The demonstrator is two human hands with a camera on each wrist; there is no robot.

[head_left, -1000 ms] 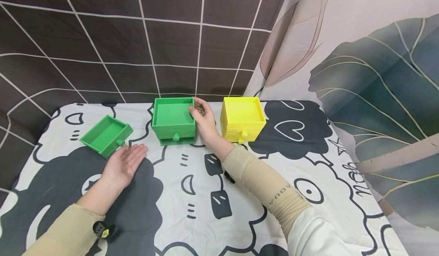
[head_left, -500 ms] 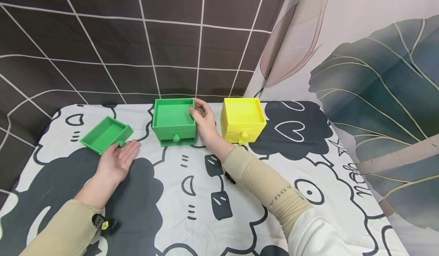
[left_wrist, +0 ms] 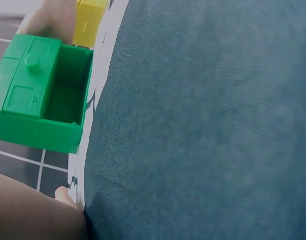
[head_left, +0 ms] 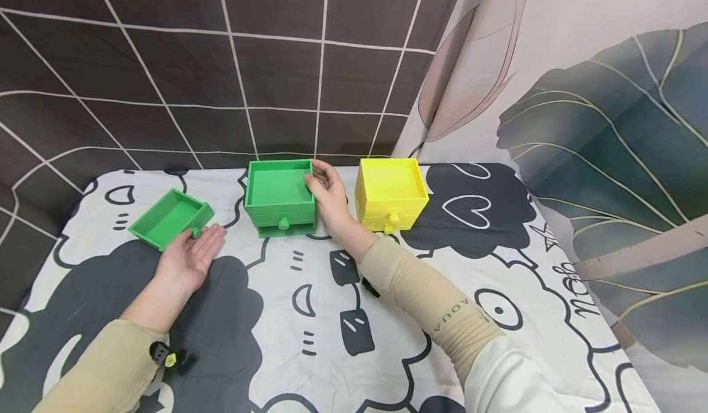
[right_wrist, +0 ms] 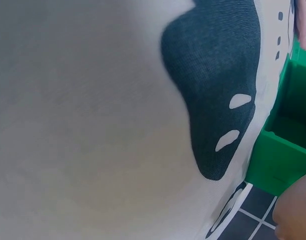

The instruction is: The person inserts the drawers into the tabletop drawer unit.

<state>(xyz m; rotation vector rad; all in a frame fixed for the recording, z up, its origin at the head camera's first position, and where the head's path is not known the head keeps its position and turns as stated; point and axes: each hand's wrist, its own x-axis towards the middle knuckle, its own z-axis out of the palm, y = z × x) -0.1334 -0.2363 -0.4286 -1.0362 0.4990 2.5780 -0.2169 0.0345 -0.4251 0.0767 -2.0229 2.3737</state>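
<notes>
A small green drawer (head_left: 168,216) lies on the cloth at the left, turned at an angle, its knob facing my left hand (head_left: 182,267). That hand is palm up with its fingers mostly straight and its thumb against the drawer's front, beside the knob. In the middle stands a green drawer cabinet (head_left: 260,217) with a shallow tray top, a closed upper drawer and a bare lower slot, which the left wrist view also shows. My right hand (head_left: 334,203) grips the cabinet's right side, thumb over the rim; its far fingers are partly hidden.
A similar yellow cabinet (head_left: 406,211) with small knobs stands just right of my right hand. The patterned cloth (head_left: 298,364) covers the table. Behind it hangs a dark, white-lined backdrop (head_left: 182,62), close to both cabinets.
My left hand has shifted slightly left and up to the small drawer's front, then stayed there. The right hand and both cabinets have kept their places.
</notes>
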